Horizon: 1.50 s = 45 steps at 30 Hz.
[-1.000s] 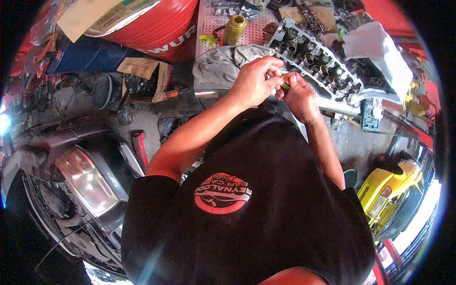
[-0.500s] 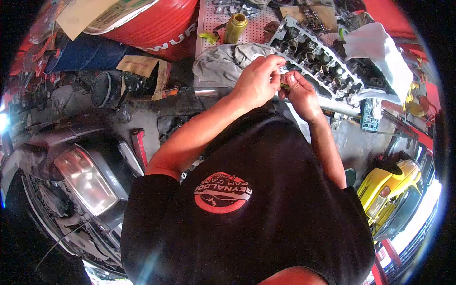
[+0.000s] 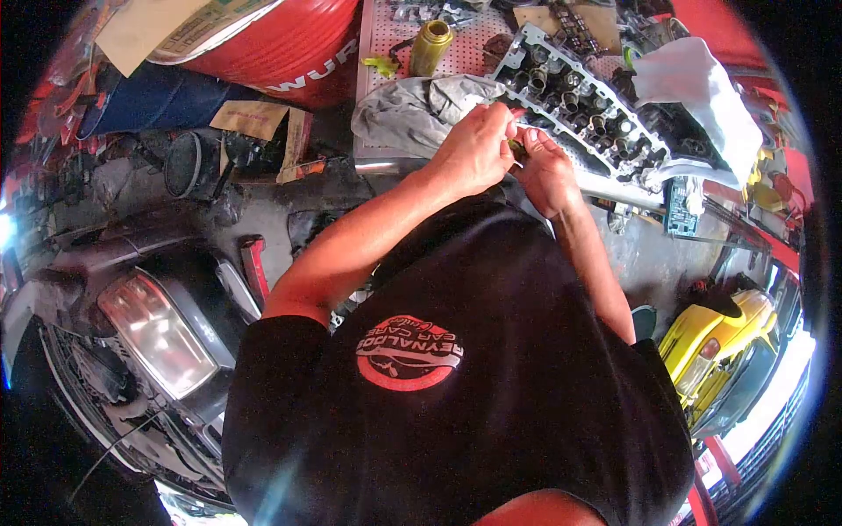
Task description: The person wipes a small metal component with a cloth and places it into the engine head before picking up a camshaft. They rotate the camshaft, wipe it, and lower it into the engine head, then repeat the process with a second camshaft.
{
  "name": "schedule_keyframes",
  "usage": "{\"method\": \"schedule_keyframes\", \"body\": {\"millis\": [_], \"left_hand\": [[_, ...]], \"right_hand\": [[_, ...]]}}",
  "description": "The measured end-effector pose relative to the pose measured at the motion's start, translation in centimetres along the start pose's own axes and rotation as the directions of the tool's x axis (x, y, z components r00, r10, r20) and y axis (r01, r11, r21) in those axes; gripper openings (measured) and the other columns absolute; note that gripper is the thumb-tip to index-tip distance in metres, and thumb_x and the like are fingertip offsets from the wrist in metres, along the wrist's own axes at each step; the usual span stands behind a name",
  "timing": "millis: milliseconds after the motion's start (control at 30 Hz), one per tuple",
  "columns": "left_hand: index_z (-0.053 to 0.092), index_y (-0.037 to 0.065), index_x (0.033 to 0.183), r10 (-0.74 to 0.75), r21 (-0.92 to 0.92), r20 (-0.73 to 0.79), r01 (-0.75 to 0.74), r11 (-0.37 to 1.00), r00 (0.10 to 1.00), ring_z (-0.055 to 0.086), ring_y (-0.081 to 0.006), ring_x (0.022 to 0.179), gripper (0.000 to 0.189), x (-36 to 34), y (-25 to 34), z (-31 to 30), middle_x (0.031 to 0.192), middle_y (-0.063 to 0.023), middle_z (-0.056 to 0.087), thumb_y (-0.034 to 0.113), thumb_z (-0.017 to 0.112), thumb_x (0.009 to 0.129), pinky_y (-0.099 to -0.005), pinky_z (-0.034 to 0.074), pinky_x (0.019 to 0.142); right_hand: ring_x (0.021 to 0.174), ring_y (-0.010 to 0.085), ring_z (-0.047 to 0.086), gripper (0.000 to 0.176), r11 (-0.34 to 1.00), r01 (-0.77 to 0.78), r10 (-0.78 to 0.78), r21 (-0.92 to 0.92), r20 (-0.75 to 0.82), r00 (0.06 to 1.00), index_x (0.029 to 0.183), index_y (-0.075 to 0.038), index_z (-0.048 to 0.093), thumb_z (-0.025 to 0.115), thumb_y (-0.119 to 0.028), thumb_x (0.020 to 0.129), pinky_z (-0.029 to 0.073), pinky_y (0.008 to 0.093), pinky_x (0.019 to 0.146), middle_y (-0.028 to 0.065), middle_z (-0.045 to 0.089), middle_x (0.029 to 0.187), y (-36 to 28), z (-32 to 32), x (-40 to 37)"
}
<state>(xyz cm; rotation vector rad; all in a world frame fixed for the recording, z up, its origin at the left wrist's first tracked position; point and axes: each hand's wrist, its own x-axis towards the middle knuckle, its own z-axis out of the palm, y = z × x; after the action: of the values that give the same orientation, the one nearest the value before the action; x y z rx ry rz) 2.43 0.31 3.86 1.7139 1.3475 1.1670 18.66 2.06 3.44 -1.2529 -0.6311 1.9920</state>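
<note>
My left hand [image 3: 478, 147] is closed, its fingers pinched together above the near edge of the bench. A small reddish tip shows just beyond its fingers, too small to name. Close beside it, my right hand [image 3: 545, 172] is closed around a small yellow-green piece [image 3: 517, 150], mostly hidden by the fingers. Just beyond both hands lies a metal engine cylinder head [image 3: 605, 123] with its valve gear exposed. A crumpled grey cloth [image 3: 408, 114] lies to the left of my left hand.
A yellow-green bottle without a cap [image 3: 430, 48] stands on the perforated bench top [image 3: 377, 48]. White paper [image 3: 693, 74] covers parts at the right. A red drum [image 3: 281, 57] stands at the left. A dark car [image 3: 158, 324] and a yellow car part [image 3: 719, 351] flank me.
My right hand has turned and drawn closer to my left hand, its fingers tipping further inward. The view has shifted slightly. Both hands stay over the bench edge.
</note>
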Motion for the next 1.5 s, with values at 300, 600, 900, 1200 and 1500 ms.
{"method": "schedule_keyframes", "body": {"millis": [300,600,900,1200,1500], "left_hand": [[0.047,0.003,0.091,-0.071,-0.086,-0.072,0.064,0.994,0.995,0.061,-0.0294,0.071,0.025,-1.0,1.0,2.0,0.077,-0.0125,0.057,-0.002,0.063,0.072,-0.0376,0.048,0.062],[0.045,0.004,0.090,-0.244,-0.210,0.040,0.247,0.946,0.969,0.060,-0.0187,0.066,0.030,-1.2,2.0,3.3,0.073,-0.0082,0.056,-0.001,0.067,0.070,-0.0316,0.048,0.058],[0.046,0.005,0.093,-0.157,-0.315,0.078,0.174,0.933,0.984,0.055,-0.0112,0.072,0.031,-1.9,2.5,1.0,0.080,-0.0030,0.054,-0.005,0.063,0.069,-0.0269,0.046,0.062],[0.068,0.002,0.093,-0.352,-0.218,-0.239,0.303,0.928,0.905,0.061,-0.0099,0.076,0.015,0.3,-8.9,-8.2,0.084,-0.0039,0.068,-0.003,0.062,0.080,-0.0259,0.050,0.071],[0.071,0.002,0.082,-0.654,-0.372,-0.363,0.540,0.755,0.664,0.061,-0.0129,0.068,0.011,6.2,-22.1,-9.2,0.072,-0.0062,0.068,0.008,0.063,0.078,-0.0292,0.048,0.064]], "right_hand": [[0.090,0.0196,0.060,0.023,0.983,0.056,-0.057,0.176,-0.001,0.998,0.102,-0.008,0.061,0.050,-0.029,0.098,0.048,0.0355,0.082,0.0065,0.065,0.099,0.3,-1.2,1.6],[0.077,0.0178,0.062,0.021,0.990,-0.003,0.009,0.141,-0.043,0.999,0.097,-0.003,0.064,0.057,-0.023,0.095,0.051,0.0317,0.070,0.0069,0.066,0.088,0.2,-1.4,2.2],[0.100,0.0258,0.063,0.027,0.908,-0.005,0.077,0.420,-0.156,0.985,0.107,0.001,0.059,0.051,-0.022,0.096,0.051,0.0367,0.092,0.0152,0.065,0.105,-0.1,-3.8,4.2],[0.115,0.0280,0.058,0.031,0.893,-0.047,0.088,0.448,-0.071,0.994,0.113,-0.001,0.057,0.044,-0.026,0.100,0.046,0.0447,0.098,0.0177,0.061,0.119,-0.5,-2.7,2.8],[0.090,0.0187,0.062,0.032,0.909,-0.002,0.044,0.417,-0.092,0.995,0.111,-0.001,0.055,0.047,-0.029,0.100,0.050,0.0373,0.088,0.0136,0.063,0.110,-0.3,-2.1,3.3]]}}
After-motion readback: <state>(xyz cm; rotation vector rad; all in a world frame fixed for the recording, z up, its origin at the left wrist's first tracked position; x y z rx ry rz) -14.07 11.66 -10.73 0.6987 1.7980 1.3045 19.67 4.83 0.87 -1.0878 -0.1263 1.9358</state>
